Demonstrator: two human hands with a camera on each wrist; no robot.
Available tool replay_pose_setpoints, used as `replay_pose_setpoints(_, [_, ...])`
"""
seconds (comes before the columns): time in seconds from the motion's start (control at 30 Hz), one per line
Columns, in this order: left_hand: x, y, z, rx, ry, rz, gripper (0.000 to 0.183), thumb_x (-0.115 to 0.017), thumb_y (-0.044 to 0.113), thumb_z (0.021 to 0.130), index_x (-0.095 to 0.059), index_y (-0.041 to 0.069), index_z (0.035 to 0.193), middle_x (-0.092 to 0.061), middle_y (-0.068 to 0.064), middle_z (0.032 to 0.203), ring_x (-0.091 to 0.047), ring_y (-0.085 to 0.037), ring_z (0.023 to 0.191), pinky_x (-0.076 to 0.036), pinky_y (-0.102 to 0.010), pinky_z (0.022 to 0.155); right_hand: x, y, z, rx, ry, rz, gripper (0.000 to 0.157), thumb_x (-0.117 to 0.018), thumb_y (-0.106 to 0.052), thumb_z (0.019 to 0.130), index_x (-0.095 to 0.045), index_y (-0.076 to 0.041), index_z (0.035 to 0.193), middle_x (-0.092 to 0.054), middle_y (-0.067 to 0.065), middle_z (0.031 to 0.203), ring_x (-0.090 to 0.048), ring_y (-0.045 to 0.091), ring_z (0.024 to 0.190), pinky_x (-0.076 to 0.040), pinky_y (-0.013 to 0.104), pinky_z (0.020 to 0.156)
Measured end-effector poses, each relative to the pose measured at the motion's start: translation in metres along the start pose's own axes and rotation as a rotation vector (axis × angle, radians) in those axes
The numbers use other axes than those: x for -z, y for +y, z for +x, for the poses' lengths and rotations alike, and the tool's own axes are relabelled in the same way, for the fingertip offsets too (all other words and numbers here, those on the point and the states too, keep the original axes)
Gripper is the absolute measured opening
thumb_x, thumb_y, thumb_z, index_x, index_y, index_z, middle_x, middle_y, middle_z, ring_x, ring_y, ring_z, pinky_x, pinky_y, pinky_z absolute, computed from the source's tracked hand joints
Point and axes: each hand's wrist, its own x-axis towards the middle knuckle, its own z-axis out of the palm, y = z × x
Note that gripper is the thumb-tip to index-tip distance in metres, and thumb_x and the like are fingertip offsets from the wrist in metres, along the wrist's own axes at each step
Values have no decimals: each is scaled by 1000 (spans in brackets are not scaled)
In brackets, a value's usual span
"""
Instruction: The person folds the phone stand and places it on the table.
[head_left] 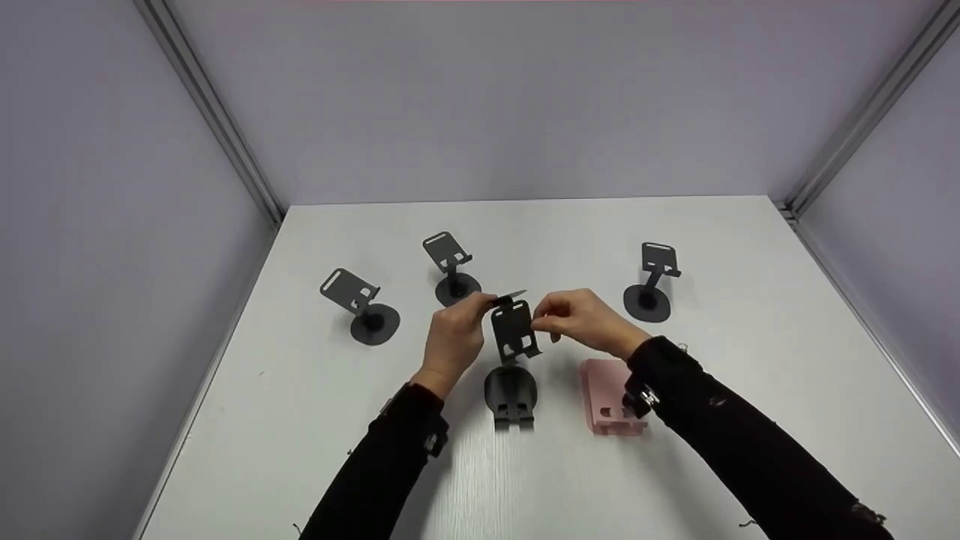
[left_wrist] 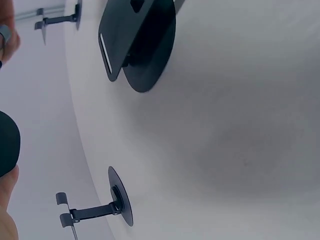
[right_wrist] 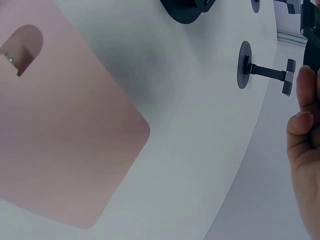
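Over the middle of the table, both hands are on a black phone stand (head_left: 513, 328). My left hand (head_left: 455, 335) grips it at its upper left, by the round base, which shows as a dark disc (left_wrist: 7, 142) in the left wrist view. On the other side, the curled fingers of my right hand (head_left: 576, 319) pinch the plate's right edge; in the right wrist view the fingertips partly cover it. Directly below, a second black phone stand (head_left: 510, 394) rests on the table, its two hooks facing the near side. A pink phone stand (head_left: 604, 386) lies under my right wrist.
Three more black phone stands stand unfolded: one at the left (head_left: 373, 324), one at the back (head_left: 457, 287), one at the right (head_left: 646, 301). White table (head_left: 300, 465) meets grey walls at the back and sides.
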Motion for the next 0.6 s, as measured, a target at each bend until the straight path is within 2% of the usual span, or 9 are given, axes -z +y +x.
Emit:
replay_pose_setpoints(0.37, [2, -2, 0, 5, 27, -5, 7, -67, 0, 95, -70, 5, 98, -75, -5, 86, -74, -22, 75, -58, -37, 63, -5, 8, -5, -64, -142, -23, 10, -76, -20, 92, -76, -10, 95, -75, -3, 82, -63, 11, 65, -50, 28, 68])
replay_pose_setpoints(0.6, [0, 1, -1, 5, 18, -3, 6, -67, 1, 95, -70, 6, 97, -75, -5, 86, -74, -22, 75, -58, -36, 63, -8, 9, -4, -54, -169, -20, 10, -74, -16, 93, -74, -6, 91, -76, 4, 85, -64, 13, 67, -52, 33, 70])
